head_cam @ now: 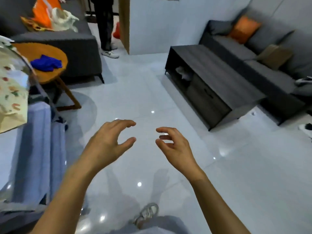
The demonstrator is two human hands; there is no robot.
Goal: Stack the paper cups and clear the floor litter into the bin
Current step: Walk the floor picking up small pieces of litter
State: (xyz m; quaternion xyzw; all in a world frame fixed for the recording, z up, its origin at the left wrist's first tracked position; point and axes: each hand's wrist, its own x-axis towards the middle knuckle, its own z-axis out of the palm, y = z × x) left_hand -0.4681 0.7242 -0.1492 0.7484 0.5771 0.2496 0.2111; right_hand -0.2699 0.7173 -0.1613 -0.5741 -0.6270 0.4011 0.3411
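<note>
1. Living room, glossy white tile floor [135, 92], ceiling lights glinting off it.
2. Left hand [108, 142] is out over the floor, fingers loosely curled, thumb apart, holding nothing.
3. Right hand [175, 146] is near it, not touching. Same loose curl, nothing in it.
4. Litter: one white speck [253, 113] lies on the floor by the near end of the dark low table [219, 73], too small to identify.
5. Behind that table is a grey sofa [253, 53] with an orange cushion [244, 28] on it.
6. Far left, a round orange table [49, 51] carries a blue cloth [46, 63].
7. At the back, a person's dark-trousered legs [104, 22] stand.
</note>
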